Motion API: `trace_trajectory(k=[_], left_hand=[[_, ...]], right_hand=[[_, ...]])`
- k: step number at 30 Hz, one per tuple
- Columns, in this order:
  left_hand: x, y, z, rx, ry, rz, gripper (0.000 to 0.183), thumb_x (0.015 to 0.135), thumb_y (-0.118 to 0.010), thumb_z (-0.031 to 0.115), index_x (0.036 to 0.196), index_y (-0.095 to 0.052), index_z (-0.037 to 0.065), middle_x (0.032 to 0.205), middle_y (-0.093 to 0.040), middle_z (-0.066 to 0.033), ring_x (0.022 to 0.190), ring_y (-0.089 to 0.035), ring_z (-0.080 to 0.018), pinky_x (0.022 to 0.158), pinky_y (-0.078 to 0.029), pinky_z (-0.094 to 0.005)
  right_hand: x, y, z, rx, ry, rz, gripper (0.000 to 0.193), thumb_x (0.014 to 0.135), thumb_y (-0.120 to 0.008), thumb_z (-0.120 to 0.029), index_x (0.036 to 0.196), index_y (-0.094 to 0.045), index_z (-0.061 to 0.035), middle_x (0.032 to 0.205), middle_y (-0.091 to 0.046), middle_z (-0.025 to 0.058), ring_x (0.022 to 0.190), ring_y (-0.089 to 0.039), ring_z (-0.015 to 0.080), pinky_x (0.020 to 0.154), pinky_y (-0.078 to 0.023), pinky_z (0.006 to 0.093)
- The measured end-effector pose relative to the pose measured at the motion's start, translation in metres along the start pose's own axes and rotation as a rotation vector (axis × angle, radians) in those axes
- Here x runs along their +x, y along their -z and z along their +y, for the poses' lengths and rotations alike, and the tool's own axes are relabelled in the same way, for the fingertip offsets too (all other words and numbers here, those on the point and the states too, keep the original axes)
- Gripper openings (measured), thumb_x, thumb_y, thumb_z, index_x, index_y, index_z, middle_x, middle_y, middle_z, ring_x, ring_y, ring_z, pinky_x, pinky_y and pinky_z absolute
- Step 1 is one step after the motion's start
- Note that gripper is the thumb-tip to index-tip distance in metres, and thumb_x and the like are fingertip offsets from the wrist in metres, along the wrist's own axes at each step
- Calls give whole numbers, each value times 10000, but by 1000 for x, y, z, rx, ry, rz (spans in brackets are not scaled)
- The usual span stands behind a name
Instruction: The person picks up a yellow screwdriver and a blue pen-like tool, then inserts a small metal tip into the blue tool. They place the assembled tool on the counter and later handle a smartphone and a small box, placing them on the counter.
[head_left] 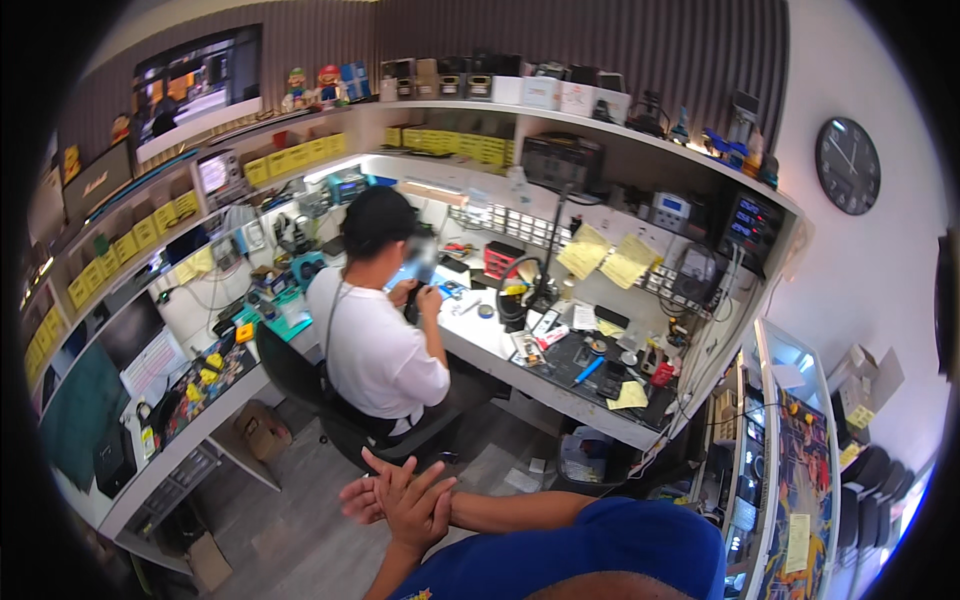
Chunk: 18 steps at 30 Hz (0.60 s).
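While one seated person [375,330] works, left hand [420,505] overlaps right hand [362,500], both open, empty.

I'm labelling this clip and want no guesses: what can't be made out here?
Head view:
- Left hand: mostly covered by the right hand laid over it; its palm is hidden.
- What the seated person holds at the desk: too small, partly blocked by their body.
- Items on the black mat: too small to identify.
- Picture rim: black, bent.
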<state>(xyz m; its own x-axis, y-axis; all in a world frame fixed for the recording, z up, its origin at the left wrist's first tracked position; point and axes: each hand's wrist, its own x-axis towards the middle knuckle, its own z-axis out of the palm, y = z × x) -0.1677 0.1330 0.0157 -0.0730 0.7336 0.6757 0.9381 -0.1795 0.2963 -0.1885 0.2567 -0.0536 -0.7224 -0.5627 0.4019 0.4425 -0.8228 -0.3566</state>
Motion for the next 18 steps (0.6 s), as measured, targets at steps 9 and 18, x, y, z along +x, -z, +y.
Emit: trace_trajectory(k=[9, 18], left_hand=[[-205, 67, -157, 112, 898, 447, 757, 1077, -364, 616, 1628, -345, 99, 1667, -386, -169, 1552, -335, -337, 1260, -170, -538], [-232, 152, -178, -2485, 285, 635, 756, 1070, -331, 692, 1621, -394, 178, 1584, -529, -78, 1330, -591, -267, 1104, -404, -374]], right_hand=[[179, -89, 67, -450, 25, 379, 853, 1068, -242, -714, 1683, -216, -124, 1710, -311, 83, 1565, -311, 263, 1287, -180, 449], [250, 13, 146, -2248, -74, -436, 618, 1083, -447, -487, 1598, -443, -146, 1625, -447, 134, 1528, -361, 356, 1280, -167, 535]])
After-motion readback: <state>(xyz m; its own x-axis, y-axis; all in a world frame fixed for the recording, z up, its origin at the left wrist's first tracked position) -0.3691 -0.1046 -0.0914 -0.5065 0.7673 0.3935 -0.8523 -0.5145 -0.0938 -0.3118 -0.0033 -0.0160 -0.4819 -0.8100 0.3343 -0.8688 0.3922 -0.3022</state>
